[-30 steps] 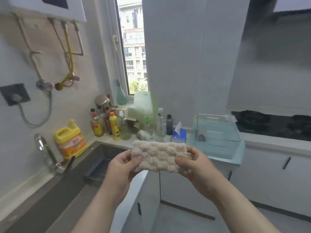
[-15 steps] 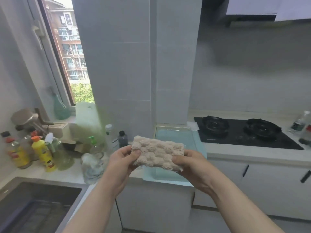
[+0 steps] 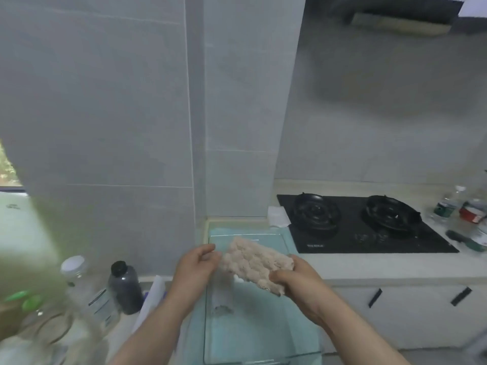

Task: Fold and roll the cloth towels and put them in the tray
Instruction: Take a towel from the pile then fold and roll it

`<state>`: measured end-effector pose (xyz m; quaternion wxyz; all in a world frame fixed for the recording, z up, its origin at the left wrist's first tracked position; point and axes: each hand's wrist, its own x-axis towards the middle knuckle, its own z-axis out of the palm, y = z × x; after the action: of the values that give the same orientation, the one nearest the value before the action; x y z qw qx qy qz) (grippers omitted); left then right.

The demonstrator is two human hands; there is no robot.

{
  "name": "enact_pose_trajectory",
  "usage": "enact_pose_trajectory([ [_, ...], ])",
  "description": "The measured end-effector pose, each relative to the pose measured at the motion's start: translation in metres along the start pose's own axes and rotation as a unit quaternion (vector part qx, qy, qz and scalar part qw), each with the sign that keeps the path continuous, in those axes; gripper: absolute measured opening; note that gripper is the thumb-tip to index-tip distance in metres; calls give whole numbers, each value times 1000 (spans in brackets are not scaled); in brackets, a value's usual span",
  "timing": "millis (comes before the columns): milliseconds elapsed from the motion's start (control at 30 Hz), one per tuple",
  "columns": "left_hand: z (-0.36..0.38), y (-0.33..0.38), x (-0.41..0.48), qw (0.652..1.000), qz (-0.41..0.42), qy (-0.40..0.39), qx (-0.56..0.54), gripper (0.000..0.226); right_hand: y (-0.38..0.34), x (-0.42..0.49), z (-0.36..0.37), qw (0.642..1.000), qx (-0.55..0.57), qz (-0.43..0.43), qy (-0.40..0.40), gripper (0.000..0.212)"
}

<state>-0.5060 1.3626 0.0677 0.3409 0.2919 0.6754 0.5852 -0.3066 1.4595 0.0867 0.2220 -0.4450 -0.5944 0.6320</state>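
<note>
Holding the folded towel [image 3: 255,260] tilted above the clear tray [image 3: 208,309], the right hand [image 3: 296,283] pinches its near right end with curled fingers, likely to lower it in. The left hand [image 3: 197,264] curls at the towel's left edge, steadying it perhaps; whether it pinches, I cannot tell.

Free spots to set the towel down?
Free: floor of the clear blue-tinted tray below the beige waffle towel; pale counter strip fronting the black gas hob. Crowded: grey and clear bottles left of tray, labelled bottles right of hob.

towel [image 3: 254,260] tilted, now abv tray [image 3: 263,330]
</note>
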Motion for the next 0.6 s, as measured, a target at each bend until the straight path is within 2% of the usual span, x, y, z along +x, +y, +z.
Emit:
enact_pose_trajectory([
  [33,0,-5,17,999,-5,10,36,37,4,12,1,999,-39,6,31,34],
  [100,1,-16,38,994,-3,25,105,23,14,33,8,992,-105,16,70,19],
  [167,4,-28,46,985,9,42,170,14,34,57,17,983,-152,18,100,26],
  [200,5,-35,47,979,15,53,197,17,43,68,22,979,-172,7,106,28],
  [300,9,-49,46,974,-18,68,214,22,72,94,37,976,-184,10,112,18],
  [367,15,-52,45,983,-49,67,164,12,93,106,44,976,-198,33,83,16],
  [400,18,-53,43,986,-55,63,142,18,103,110,47,968,-243,45,47,9],
  [500,22,-53,40,992,-84,39,84,28,128,124,59,957,-285,41,-43,29],
  [600,21,-53,39,995,-89,32,39,31,139,140,71,944,-310,47,-101,29],
])
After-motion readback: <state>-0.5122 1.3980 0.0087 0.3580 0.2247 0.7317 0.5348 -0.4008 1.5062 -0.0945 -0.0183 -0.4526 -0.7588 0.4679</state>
